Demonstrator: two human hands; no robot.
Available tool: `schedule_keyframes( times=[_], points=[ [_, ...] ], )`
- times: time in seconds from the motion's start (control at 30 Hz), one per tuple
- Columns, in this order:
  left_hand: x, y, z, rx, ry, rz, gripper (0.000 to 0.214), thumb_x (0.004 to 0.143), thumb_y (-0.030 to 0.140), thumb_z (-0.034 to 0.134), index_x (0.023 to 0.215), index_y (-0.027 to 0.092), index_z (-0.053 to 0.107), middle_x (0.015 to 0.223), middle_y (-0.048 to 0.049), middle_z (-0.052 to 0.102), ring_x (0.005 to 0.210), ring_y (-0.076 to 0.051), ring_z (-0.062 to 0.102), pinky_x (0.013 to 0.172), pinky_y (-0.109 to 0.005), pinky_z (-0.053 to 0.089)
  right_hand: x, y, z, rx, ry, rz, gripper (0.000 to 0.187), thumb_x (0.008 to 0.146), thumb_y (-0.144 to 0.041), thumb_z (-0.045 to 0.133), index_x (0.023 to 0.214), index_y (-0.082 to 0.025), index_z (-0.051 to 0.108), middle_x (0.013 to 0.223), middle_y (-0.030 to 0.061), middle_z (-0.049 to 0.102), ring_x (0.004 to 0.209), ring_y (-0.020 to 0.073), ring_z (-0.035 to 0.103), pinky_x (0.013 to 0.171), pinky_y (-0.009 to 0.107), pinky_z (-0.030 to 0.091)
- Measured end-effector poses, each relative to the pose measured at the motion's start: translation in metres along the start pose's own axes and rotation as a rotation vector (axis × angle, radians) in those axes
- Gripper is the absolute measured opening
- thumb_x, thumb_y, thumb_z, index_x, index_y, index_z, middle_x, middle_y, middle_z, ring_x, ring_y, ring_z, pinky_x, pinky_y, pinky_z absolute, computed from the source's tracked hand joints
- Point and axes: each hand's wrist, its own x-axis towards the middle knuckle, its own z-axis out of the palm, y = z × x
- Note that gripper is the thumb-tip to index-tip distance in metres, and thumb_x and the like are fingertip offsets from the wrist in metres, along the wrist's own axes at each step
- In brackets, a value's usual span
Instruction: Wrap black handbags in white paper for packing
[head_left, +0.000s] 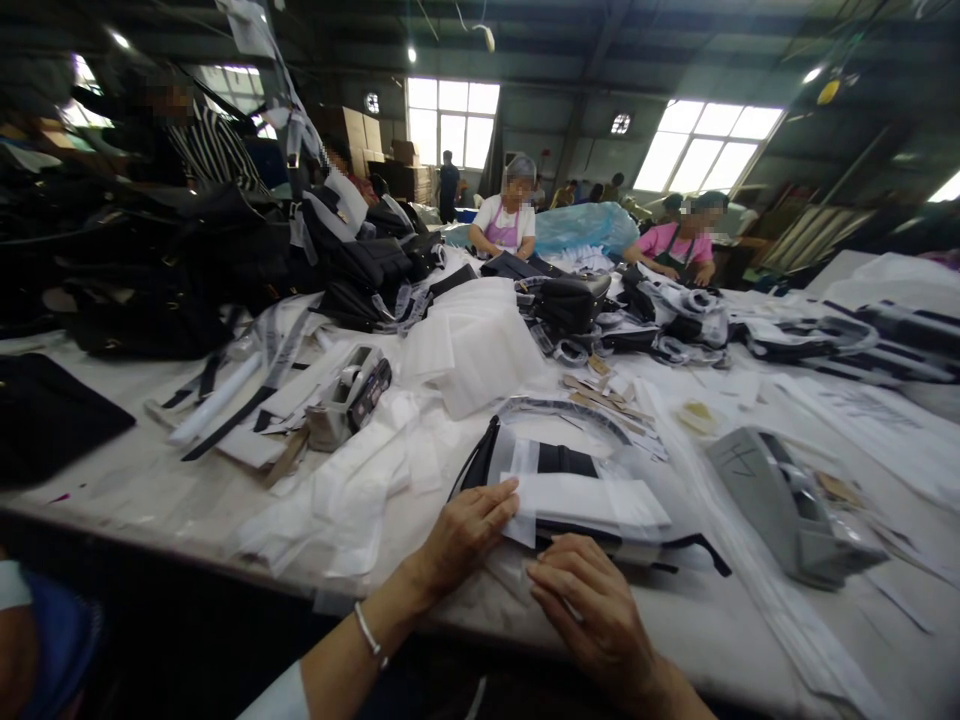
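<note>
The black handbag point(566, 460) lies on the counter point(675, 620) just beyond your hands, long axis left to right. Your left hand point(469, 525) is nearer, fingertips on its white wrapping point(592, 499); your right hand point(592, 600) curls beside it. I can't tell whether either grip pinches anything.

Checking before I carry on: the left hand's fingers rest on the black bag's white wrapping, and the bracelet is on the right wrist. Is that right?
Not quite: the head view shows the bracelet on the left wrist, not the right. The left hand's fingers do rest on the black bag's white wrapping.
</note>
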Motion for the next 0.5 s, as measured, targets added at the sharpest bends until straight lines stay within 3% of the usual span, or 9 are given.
schedule_keyframes(
  times=[0.1,0.2,0.27,0.4,0.43,0.5],
  points=[
    [0.001,-0.001,0.000,-0.046,-0.026,-0.013,0.036,0.096,0.014,0.052,0.132,0.015,0.052,0.127,-0.0116,0.065,0.117,-0.021,0.062,0.099,-0.037,0.055,-0.016,-0.004,0.011,-0.105,-0.012,0.157,0.034,0.083,-0.033,0.075,0.114,-0.023,0.066,0.102,0.0095,0.072,0.096,0.0287,0.066,0.083,0.043,0.056],
    [0.003,-0.001,-0.001,-0.055,-0.023,-0.017,0.039,0.095,0.011,0.050,0.133,0.015,0.051,0.127,-0.0115,0.065,0.117,-0.021,0.062,0.099,-0.038,0.055,-0.018,-0.009,0.029,-0.057,0.030,0.245,0.010,0.091,-0.029,0.062,0.093,-0.025,0.071,0.098,0.0076,0.073,0.094,0.0277,0.066,0.084,0.043,0.053],
    [0.005,0.000,-0.003,-0.057,-0.028,-0.012,0.041,0.093,0.008,0.050,0.133,0.015,0.051,0.126,-0.0113,0.066,0.118,-0.020,0.062,0.099,-0.038,0.055,-0.014,-0.015,0.037,0.128,0.039,0.386,0.020,0.095,-0.029,0.056,0.081,-0.024,0.069,0.087,0.0057,0.072,0.086,0.0245,0.067,0.081,0.039,0.052],
    [0.009,0.001,-0.008,-0.060,-0.049,-0.013,0.041,0.091,0.007,0.052,0.131,0.015,0.053,0.124,-0.0104,0.067,0.117,-0.020,0.062,0.099,-0.037,0.055,-0.014,-0.025,0.031,0.586,-0.082,0.839,0.032,0.095,-0.046,0.055,0.078,-0.021,0.067,0.070,0.0037,0.071,0.068,0.0214,0.067,0.066,0.031,0.054],
    [0.010,0.001,-0.008,-0.058,-0.050,-0.014,0.041,0.090,0.007,0.053,0.131,0.015,0.053,0.124,-0.0102,0.067,0.116,-0.020,0.063,0.099,-0.037,0.055,-0.017,-0.025,0.028,0.587,-0.097,0.859,0.033,0.095,-0.047,0.055,0.078,-0.021,0.067,0.070,0.0036,0.070,0.067,0.0213,0.067,0.065,0.031,0.054],
    [0.011,0.001,-0.009,-0.054,-0.047,-0.011,0.041,0.090,0.006,0.053,0.131,0.015,0.053,0.124,-0.0099,0.067,0.115,-0.021,0.063,0.098,-0.037,0.055,-0.026,-0.023,0.024,0.390,-0.058,0.742,0.027,0.092,-0.046,0.060,0.084,-0.022,0.069,0.081,0.0054,0.073,0.077,0.0239,0.068,0.073,0.034,0.054]
  ],
)
